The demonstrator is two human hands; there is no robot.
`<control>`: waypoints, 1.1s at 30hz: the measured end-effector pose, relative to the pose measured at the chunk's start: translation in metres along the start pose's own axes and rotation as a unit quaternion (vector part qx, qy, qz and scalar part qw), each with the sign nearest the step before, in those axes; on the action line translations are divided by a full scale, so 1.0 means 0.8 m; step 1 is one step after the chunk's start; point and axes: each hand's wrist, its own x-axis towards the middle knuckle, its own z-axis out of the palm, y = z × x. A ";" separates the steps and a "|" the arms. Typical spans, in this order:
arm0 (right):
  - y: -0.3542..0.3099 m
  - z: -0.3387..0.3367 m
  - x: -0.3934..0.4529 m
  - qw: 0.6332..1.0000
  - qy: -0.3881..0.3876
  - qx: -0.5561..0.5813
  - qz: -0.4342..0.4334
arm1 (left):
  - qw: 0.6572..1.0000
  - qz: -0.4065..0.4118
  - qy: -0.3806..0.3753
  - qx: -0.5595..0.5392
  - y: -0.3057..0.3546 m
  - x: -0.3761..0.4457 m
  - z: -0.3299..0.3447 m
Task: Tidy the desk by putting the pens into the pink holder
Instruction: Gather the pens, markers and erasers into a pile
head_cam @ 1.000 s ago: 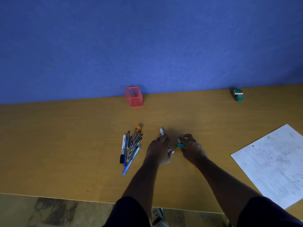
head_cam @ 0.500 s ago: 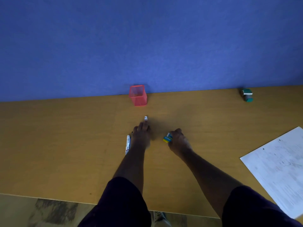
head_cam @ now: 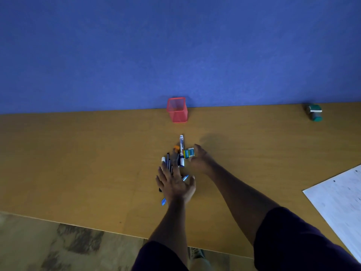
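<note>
The pink mesh holder stands upright at the back of the desk, against the blue wall. In front of it lies a cluster of pens, with a white and blue marker and an orange-capped pen at its far end. My left hand lies flat with spread fingers on the near part of the cluster. A blue pen sticks out below its palm. My right hand pinches a small yellow and teal block just right of the marker.
A small green and teal object sits at the back right of the wooden desk. A printed paper sheet lies at the right edge. The desk's front edge runs along the bottom, with patterned floor below it.
My left hand has let go of the marker, which now lies with the pens, and has drawn back to lie flat on them. My right hand still holds the block beside the marker.
</note>
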 end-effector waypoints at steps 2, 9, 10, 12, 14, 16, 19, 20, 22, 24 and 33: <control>0.003 -0.002 -0.002 1.000 -0.008 0.004 -0.027 | 1.000 -0.014 -0.001 0.005 -0.008 -0.005 0.004; 0.030 -0.004 -0.020 0.999 -0.006 -0.028 -0.045 | 1.000 0.010 0.008 -0.008 -0.033 0.003 0.023; 0.032 -0.002 -0.023 0.997 -0.004 -0.043 -0.060 | 1.000 0.010 0.011 -0.017 -0.035 0.006 0.025; 0.035 0.005 -0.028 0.994 0.008 -0.079 -0.078 | 1.000 0.012 0.006 -0.025 -0.037 0.013 0.027; 0.036 0.011 -0.033 0.993 -0.008 -0.094 -0.070 | 1.000 0.016 -0.002 -0.024 -0.038 0.020 0.026; 0.036 0.015 -0.037 0.989 -0.033 -0.116 -0.084 | 1.000 0.012 -0.007 -0.022 -0.037 0.021 0.023; 0.032 0.021 -0.040 0.983 -0.028 -0.125 -0.129 | 0.999 0.020 0.016 -0.028 -0.028 0.013 0.020; 0.031 0.022 -0.041 0.985 -0.010 -0.109 -0.135 | 0.998 0.036 0.030 -0.032 -0.025 0.011 0.019; 0.028 0.022 -0.039 0.988 0.040 -0.083 -0.120 | 0.996 0.082 0.040 -0.020 -0.019 0.008 0.019; 0.024 0.017 -0.034 0.990 0.057 -0.070 -0.107 | 0.989 0.146 0.021 0.009 -0.016 0.009 0.019; 0.021 0.015 -0.026 0.987 -0.053 -0.094 -0.119 | 0.979 0.172 -0.045 0.103 -0.013 0.027 0.000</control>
